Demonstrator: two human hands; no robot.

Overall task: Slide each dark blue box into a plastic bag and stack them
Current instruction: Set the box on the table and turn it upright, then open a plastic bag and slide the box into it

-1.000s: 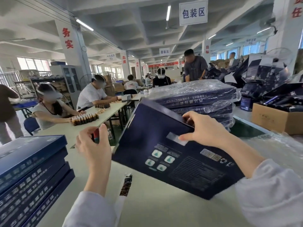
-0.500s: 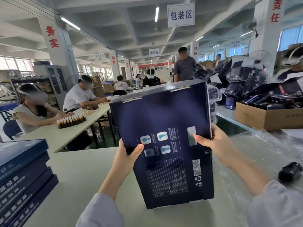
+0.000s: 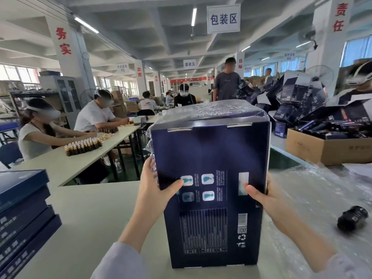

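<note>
Now my left hand (image 3: 155,190) and right hand (image 3: 269,200) grip an unbagged dark blue box (image 3: 211,158). A bagged stack (image 3: 211,109) stands behind; a bare stack (image 3: 22,208) waits.

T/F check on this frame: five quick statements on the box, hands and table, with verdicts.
1. The left hand and right hand both grip the box, held upright. True.
2. The stack of loose boxes sits on the right of the table. False: it sits at the left edge.
3. A black cylinder lies on the plastic right of the box. True.
4. The box's barcode faces away from the camera. False: it faces the camera.
5. The carton at the far right is empty. False: dark items fill it.
</note>
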